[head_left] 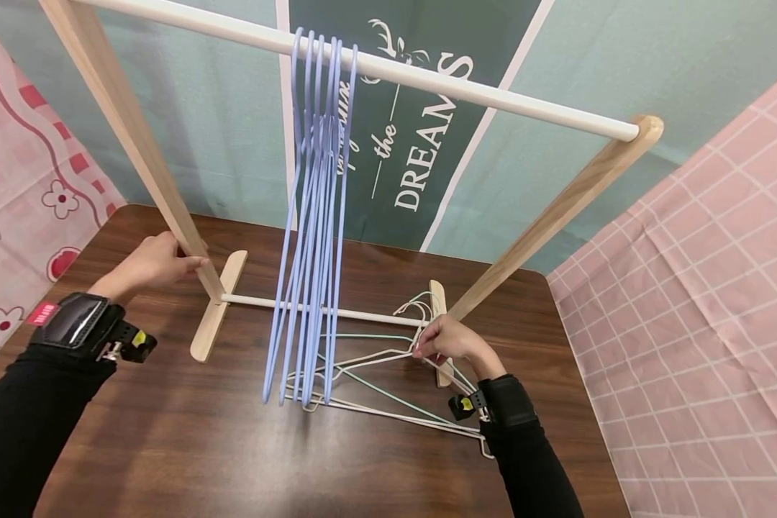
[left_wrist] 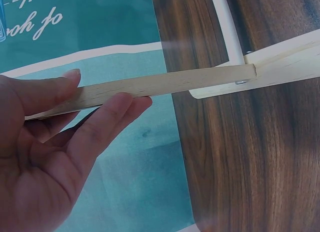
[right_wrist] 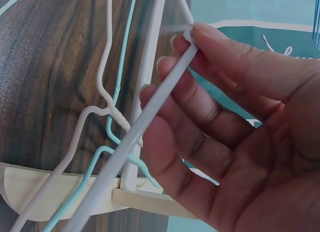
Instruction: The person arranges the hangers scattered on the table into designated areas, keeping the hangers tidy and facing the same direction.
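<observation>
My left hand [head_left: 152, 263] grips the left wooden upright [left_wrist: 125, 88] of a clothes rack low down, thumb on one side and fingers on the other. Near the right foot of the rack, my right hand [head_left: 455, 341] pinches a white hanger [right_wrist: 150, 109] between thumb and fingertips, close to its neck. Below that hanger, a mint-green hanger [right_wrist: 89, 177] and another off-white hanger [right_wrist: 70, 152] lie overlapping on the table. Several blue hangers [head_left: 324, 158] hang bunched from the rack's white top bar [head_left: 466, 88], left of its middle.
A white lower bar [head_left: 369, 315] joins the wooden feet [head_left: 207, 331] of the rack. It stands on a dark brown wooden table [head_left: 188, 439]. Behind hangs a green and teal cloth [head_left: 524, 201] with lettering, and a pink checked cloth [head_left: 693, 302] borders the right side.
</observation>
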Demonstrator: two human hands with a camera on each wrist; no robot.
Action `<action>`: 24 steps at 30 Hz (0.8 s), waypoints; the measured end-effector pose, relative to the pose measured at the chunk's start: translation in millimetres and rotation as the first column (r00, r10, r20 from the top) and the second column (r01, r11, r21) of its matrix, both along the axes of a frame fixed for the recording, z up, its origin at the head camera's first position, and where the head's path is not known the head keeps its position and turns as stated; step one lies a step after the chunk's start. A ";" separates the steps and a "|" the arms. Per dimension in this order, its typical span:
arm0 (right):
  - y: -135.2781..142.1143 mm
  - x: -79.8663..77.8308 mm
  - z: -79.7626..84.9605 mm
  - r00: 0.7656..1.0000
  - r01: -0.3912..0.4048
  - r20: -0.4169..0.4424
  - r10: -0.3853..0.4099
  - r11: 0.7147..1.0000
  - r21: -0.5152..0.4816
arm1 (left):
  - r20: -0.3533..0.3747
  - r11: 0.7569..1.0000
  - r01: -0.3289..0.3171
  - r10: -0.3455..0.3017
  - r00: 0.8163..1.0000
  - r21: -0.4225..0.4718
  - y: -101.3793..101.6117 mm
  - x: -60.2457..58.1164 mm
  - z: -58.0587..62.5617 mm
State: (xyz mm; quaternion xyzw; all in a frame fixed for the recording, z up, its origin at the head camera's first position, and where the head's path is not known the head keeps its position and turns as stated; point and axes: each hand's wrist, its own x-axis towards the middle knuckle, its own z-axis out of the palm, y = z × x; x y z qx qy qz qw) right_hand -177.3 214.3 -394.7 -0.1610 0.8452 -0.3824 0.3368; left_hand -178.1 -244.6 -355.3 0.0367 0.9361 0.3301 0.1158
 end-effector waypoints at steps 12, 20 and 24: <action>-0.6 -3.0 6.4 0.998 -0.036 0.055 0.036 0.999 0.000 | -0.007 1.000 0.006 -0.006 1.000 0.003 -0.6 -1.7 -1.4; 0.3 -5.5 18.2 0.998 -0.057 0.034 0.058 0.998 -0.013 | -0.002 1.000 0.006 -0.006 1.000 0.010 -0.9 -0.9 -1.9; 1.0 -7.0 26.3 1.000 -0.015 0.012 0.015 1.000 -0.022 | 0.000 1.000 0.003 -0.003 1.000 0.012 -1.1 -0.3 -1.7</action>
